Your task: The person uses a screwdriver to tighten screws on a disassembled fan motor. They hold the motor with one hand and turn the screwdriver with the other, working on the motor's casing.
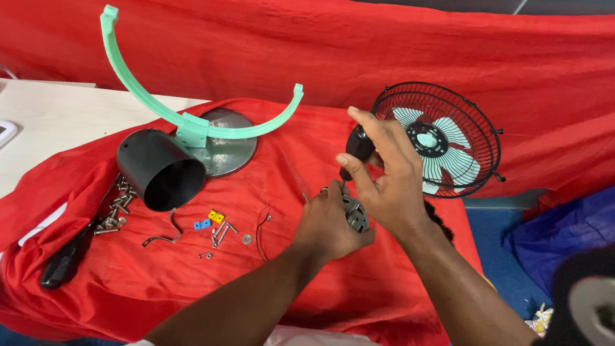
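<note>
While the red cloth (357, 289) covered most of the table (46, 109) and hung as a backdrop on the far side, we saw the parts of a small fan spread over it. At the far right stood the black wire fan cage (440, 140) with its pale green blades, upright and facing us. Left of centre a mint-green curved bracket (179, 113) rose from a round metal base (231, 151), and a black cylindrical housing (159, 171) lay on its side just in front of it, open mouth toward us. Near the middle, our left hand (329, 227) was closed around a small grey motor part (356, 214), gripping it from below. Our right hand (389, 176) was wrapped around the black handle of a screwdriver (358, 148), its tip set down against that part. Left of the hands lay loose screws (115, 215), a bent metal clip (161, 238) and small blue and yellow connectors (208, 220).
</note>
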